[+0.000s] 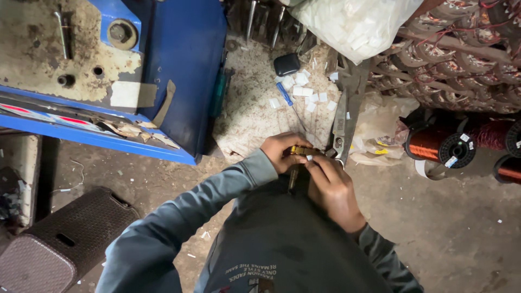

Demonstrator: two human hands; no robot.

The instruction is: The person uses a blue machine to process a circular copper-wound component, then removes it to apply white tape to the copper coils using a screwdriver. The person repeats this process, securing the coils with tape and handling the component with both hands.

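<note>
At the middle of the frame, my left hand (280, 152) and right hand (332, 187) meet with fingers clenched on a small brass piece (299, 150), just below the big scissors (345, 116), the white paper bits (302, 89) and the blue pen (284, 93).

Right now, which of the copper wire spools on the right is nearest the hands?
The bright orange copper spool, leftmost of the three and showing its black end face. The darker reddish spool and the one cut off at the edge lie farther right of the right hand.
</note>
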